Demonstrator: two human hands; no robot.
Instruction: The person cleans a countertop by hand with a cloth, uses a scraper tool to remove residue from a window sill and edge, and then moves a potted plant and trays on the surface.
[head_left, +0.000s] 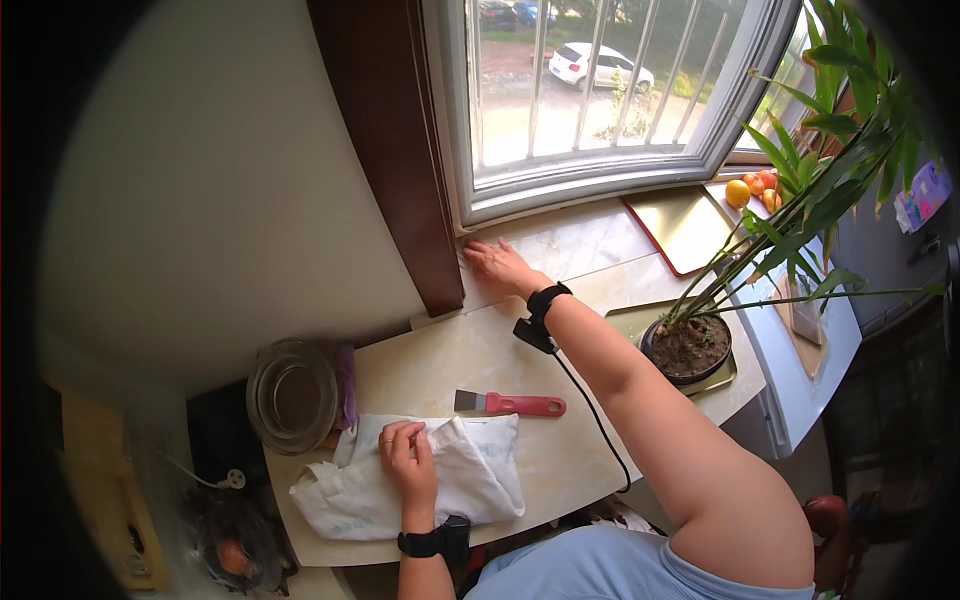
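Observation:
My right hand reaches across to the marble windowsill and rests with its fingers spread in the corner by the dark wooden frame. Nothing shows in its grasp. My left hand lies on a folded white cloth, fingers curled; whether it pinches the cloth is hidden. Just beyond the cloth, a scraper with a red handle and a flat metal blade lies on the light tabletop. Both wrists wear black straps, and a black cable runs from the right one.
A potted plant stands in a tray at right, its leaves leaning rightward. Behind it lie a gold-coloured tray with a red edge and several fruits. Stacked glass bowls sit left. A barred window rises above the sill.

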